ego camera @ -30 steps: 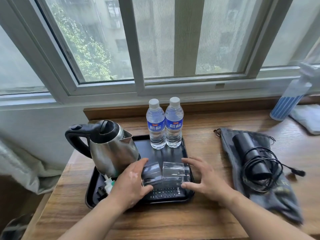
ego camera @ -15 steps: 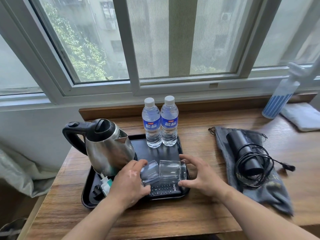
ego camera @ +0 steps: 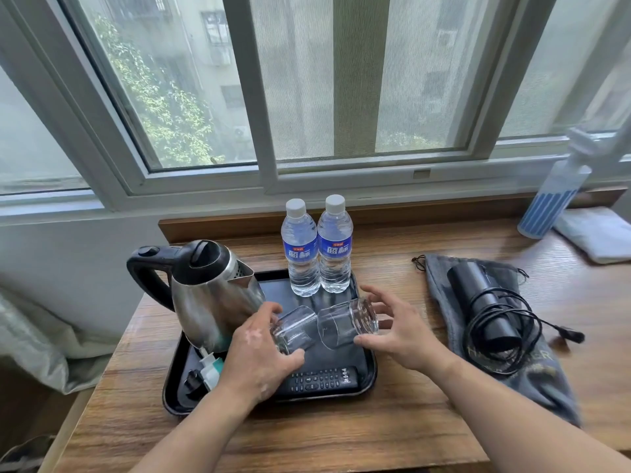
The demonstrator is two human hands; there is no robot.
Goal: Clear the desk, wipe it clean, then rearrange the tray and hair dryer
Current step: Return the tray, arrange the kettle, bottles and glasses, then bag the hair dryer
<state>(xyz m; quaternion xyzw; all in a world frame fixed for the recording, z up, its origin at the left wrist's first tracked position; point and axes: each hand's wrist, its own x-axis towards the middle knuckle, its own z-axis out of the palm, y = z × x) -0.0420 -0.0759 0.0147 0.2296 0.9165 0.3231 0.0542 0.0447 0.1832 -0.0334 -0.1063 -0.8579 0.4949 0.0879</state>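
Observation:
A black tray (ego camera: pixel 370 377) lies on the wooden desk (ego camera: pixel 341 435). It carries a steel kettle (ego camera: pixel 208 295), two water bottles (ego camera: pixel 317 247) and a black remote (ego camera: pixel 324 380). Over the tray my left hand (ego camera: pixel 256 356) grips a clear glass (ego camera: pixel 295 331), tilted. Beside it my right hand (ego camera: pixel 399 326) holds a second clear glass (ego camera: pixel 348 322), also tilted, and the two glasses almost touch. To the right, a black hair dryer (ego camera: pixel 485 305) with a coiled cord lies on a grey pouch (ego camera: pixel 532 380).
A blue-striped spray bottle (ego camera: pixel 549 203) and a folded white cloth (ego camera: pixel 597 233) sit at the desk's far right. A white plug (ego camera: pixel 210 368) lies in the tray's front left. The window sill runs behind; grey fabric hangs off the desk's left side.
Both glasses have risen off the tray and tipped sideways in my hands, uncovering the remote. The view shifted slightly.

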